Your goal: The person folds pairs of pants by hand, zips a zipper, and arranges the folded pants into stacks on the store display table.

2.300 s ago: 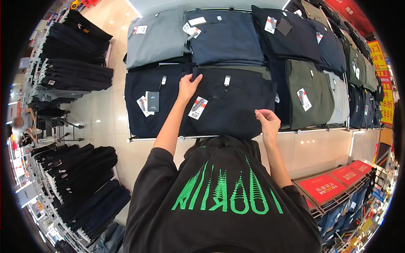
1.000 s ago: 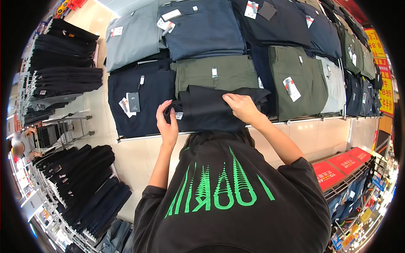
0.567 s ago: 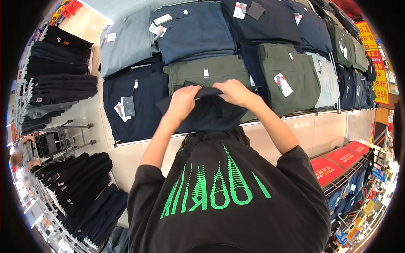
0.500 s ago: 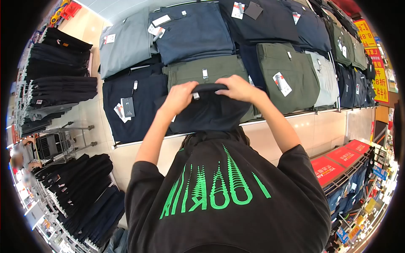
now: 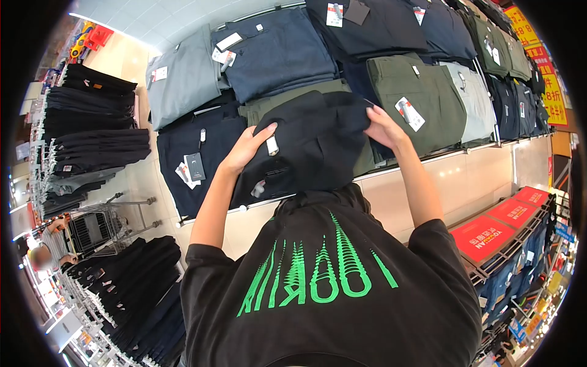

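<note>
A pair of black trousers (image 5: 318, 137) is spread between my two hands, over the display edge nearest my body. My left hand (image 5: 247, 148) is closed on its left side, thumb on top beside a white label (image 5: 272, 145). On the far right side, my right hand (image 5: 385, 128) pinches the cloth, thumb uppermost. Part of an olive folded pair (image 5: 269, 101) shows beneath the black cloth. To the left lies a navy folded pair (image 5: 214, 144) with hanging tags. A dark green pair (image 5: 428, 92) lies to the right of my right hand.
Grey trousers (image 5: 183, 79) and blue trousers (image 5: 275, 55) form a back row. Racks of dark trousers (image 5: 92, 116) stand at left, near a shopping cart (image 5: 95, 229) and a person (image 5: 46, 257). A red-topped rack (image 5: 483, 238) stands at right.
My hands have moved apart and the black trousers between them are stretched wider, with more of their surface and the white label showing. The camera view has shifted slightly.
</note>
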Available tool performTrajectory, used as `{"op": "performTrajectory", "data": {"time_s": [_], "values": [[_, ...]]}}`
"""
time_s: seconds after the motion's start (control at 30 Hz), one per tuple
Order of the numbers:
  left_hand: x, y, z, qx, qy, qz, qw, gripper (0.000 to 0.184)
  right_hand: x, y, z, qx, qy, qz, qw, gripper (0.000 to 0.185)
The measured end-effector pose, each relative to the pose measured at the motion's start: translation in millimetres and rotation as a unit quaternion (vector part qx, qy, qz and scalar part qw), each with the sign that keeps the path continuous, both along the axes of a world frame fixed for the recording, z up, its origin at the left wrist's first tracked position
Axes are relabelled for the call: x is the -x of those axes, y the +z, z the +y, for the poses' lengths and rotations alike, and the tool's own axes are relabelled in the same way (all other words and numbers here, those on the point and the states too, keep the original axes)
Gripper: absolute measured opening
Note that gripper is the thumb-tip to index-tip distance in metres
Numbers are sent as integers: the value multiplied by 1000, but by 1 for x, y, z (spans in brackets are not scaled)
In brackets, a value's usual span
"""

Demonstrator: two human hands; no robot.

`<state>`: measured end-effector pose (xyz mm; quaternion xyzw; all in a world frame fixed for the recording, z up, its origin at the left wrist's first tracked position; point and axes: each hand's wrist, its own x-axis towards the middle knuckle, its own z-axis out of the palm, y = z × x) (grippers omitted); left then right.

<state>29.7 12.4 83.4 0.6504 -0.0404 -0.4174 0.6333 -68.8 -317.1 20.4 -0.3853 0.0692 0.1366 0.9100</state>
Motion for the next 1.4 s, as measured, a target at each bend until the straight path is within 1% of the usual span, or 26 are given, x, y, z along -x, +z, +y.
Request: {"op": "performTrajectory", "data": {"time_s": [0.07, 0.13, 0.2, 0.3, 0.37, 0.43, 0.47, 0.5, 0.63, 0.67, 0.73, 0.77, 0.8, 0.87, 0.9, 0.93, 1.03, 1.13, 1.17, 1.2, 1.23, 1.27, 1.3, 1.33, 1.37, 1.4], "values": [[0, 7, 0, 21, -1, -3, 1000, 38, 9, -23, 7, -140, 8, -23, 990, 52], [5, 26, -9, 54, 12, 10, 998, 39, 10, -29, 23, -49, 54, -38, 997, 62], [12, 47, -26, 76, 49, 10, 996, 38, 9, -51, 29, -10, 58, 38, 998, 65], [12, 60, -41, 79, 73, -9, 994, 38, -1, 2, 46, 92, 76, 66, 991, 62], [7, 62, -45, 86, 77, -30, 993, 43, -3, 28, 44, 166, 10, 70, 984, 61], [4, 66, -44, 42, 69, -33, 996, 46, 0, 45, 40, 208, -85, 62, 972, 60], [2, 68, -43, 20, 67, -34, 997, 47, 6, 58, 34, 215, -127, 59, 967, 55], [3, 67, -42, 6, 36, -54, 998, 52, 13, 78, 29, 272, -151, 41, 949, 50], [14, 52, -51, 31, -55, -102, 993, 48, 40, 119, 20, 456, -225, -59, 859, 38], [16, 52, -56, 23, -46, -110, 993, 46, 48, 125, 19, 548, -238, -99, 796, 36], [20, 51, -68, 8, -25, -124, 992, 42, 62, 140, 21, 711, -246, -172, 635, 33], [20, 49, -75, -24, -18, -198, 980, 37, 70, 153, 21, 747, -204, -256, 579, 34], [23, 47, -82, -14, 8, -200, 980, 31, 79, 165, 23, 771, -157, -338, 517, 36], [25, 38, -95, -7, 33, -281, 959, 24, 90, 175, 51, 741, -116, -396, 530, 39], [18, -15, -95, 106, 40, -239, 964, 24, 94, 176, 64, 732, -101, -425, 524, 47], [21, -34, -98, 118, 44, -226, 966, 24, 95, 176, 73, 721, -87, -453, 517, 56], [33, -28, -118, 102, 60, -176, 977, 26, 94, 168, 83, 673, -123, -470, 558, 61], [47, 9, -134, 81, 93, -117, 986, 28, 96, 179, 59, 635, -105, -424, 638, 56], [51, 24, -139, 76, 106, -91, 987, 28, 96, 173, 48, 588, -125, -405, 689, 63], [53, 37, -146, 76, 118, -61, 988, 29, 94, 179, 35, 562, -170, -367, 722, 54], [53, 49, -153, 84, 129, -26, 988, 30, 101, 184, 16, 544, -150, -247, 788, 46], [55, 62, -158, 97, 137, 6, 986, 30, 94, 176, 0, 497, -199, -142, 833, 37], [58, 73, -162, 119, 142, 48, 982, 38, 87, 168, -15, 420, -267, -35, 867, 32], [61, 75, -162, 129, 144, 85, 977, 40, 79, 165, -29, 331, -344, 57, 877, 33], [64, 76, -163, 139, 146, 123, 972, 41, 74, 171, -42, 231, -339, 61, 910, 44], [68, 78, -163, 149, 148, 160, 964, 43, 69, 154, -64, 225, -332, 71, 913, 41]]}}
